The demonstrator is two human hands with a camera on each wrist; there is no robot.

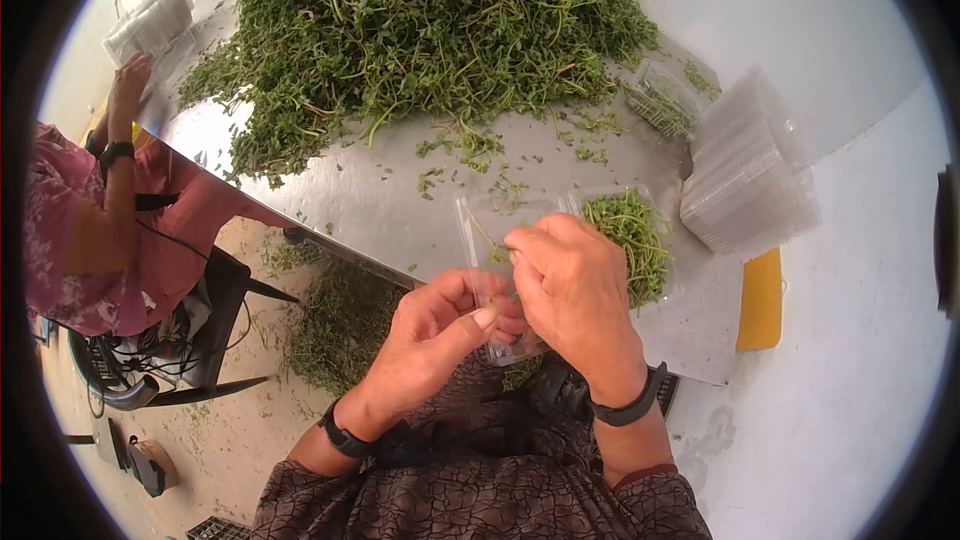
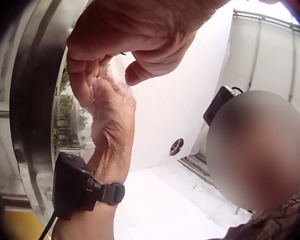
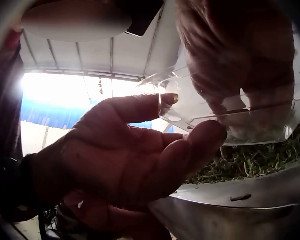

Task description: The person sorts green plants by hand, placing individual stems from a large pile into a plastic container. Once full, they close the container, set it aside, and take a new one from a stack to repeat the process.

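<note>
My left hand (image 1: 432, 332) grips the edge of a clear plastic clamshell lid (image 1: 478, 258), thumb on one face and fingers showing through the plastic. The lid stands open beside its base, which holds a heap of cut green stems (image 1: 632, 245). My right hand (image 1: 580, 290) is over the lid, its thumb and forefinger pinching a thin green stem (image 1: 488, 232). In the right wrist view the left hand (image 3: 130, 150) has its thumb over the rim of the clear plastic. The left wrist view shows the right hand (image 2: 110, 110) with bent fingers close to the left hand.
A large pile of leafy greens (image 1: 430, 40) covers the back of the metal table (image 1: 370, 180). At right stand nested clear containers (image 1: 750, 170) and a filled box (image 1: 662, 100). A seated person (image 1: 100, 210) is at left; more greens (image 1: 345, 325) lie on the floor.
</note>
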